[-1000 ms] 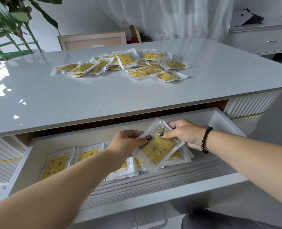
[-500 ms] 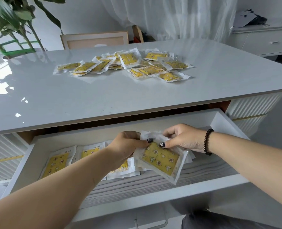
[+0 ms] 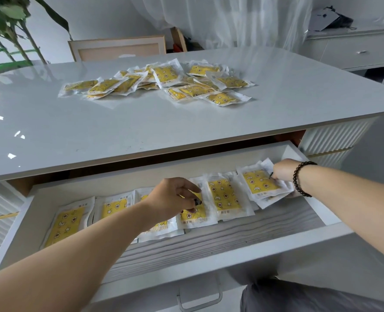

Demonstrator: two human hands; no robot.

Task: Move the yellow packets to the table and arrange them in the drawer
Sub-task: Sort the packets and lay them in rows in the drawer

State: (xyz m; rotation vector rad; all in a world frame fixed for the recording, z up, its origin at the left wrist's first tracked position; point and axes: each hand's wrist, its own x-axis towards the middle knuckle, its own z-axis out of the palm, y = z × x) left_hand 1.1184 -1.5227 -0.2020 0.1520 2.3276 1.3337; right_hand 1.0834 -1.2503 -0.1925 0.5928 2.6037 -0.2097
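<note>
- Packets (image 3: 224, 194) lie in a row in the open drawer (image 3: 209, 252), clear wrappers with yellow star-printed insides, long axes front to back.
- Right hand (image 3: 284, 175) pinches a tilted small stack (image 3: 261, 184).
- Left hand (image 3: 175, 195), fingers curled, seemingly presses one packet (image 3: 194, 216).

The packets (image 3: 224, 194) are clear-edged with yellow panels printed with small stars and flowers in white and dark red. The bench (image 3: 141, 122) is glossy pale grey. The drawer (image 3: 209, 251) is white, its floor streaked grey woodgrain. A black bead bracelet (image 3: 299, 176) circles the right wrist.
</note>
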